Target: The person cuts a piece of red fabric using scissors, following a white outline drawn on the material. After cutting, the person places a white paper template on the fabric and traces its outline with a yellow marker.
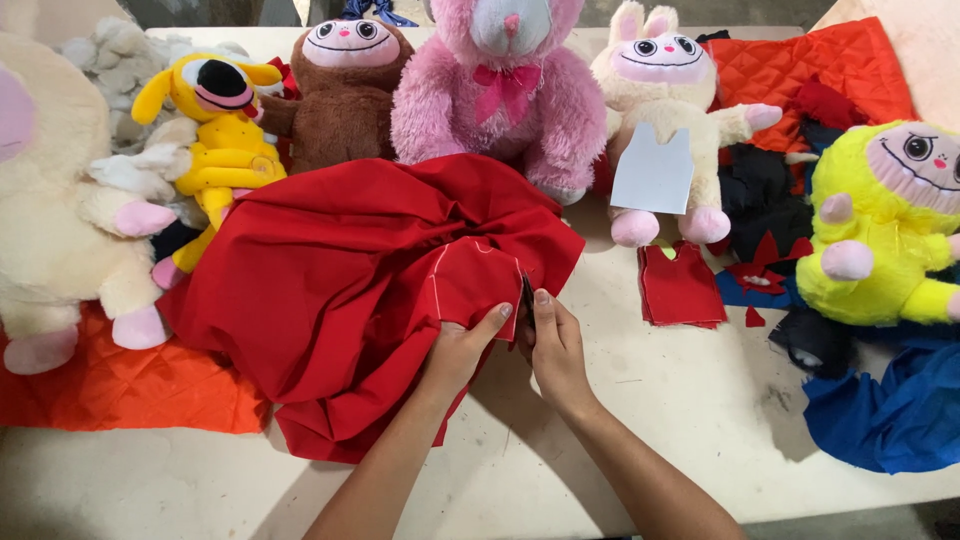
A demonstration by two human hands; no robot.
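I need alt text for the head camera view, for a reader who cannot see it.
Two bare hands work on a large red cloth on a pale table: the left hand pinches a marked fold while the right hand holds a small dark tool, apparently scissors, at its edge. Plush toys line the far side.

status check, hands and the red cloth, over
Left hand pinning red cloth. Right hand working scissors at its marked edge. Nothing blocking.

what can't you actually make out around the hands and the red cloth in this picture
Head view only:
- Dark tool in the right hand: mostly hidden by fingers; kind unclear.
- Left hand fingertips: tucked under the red fabric.
- Pink bear: head cut off by top edge.
- Table under the fabric: covered.
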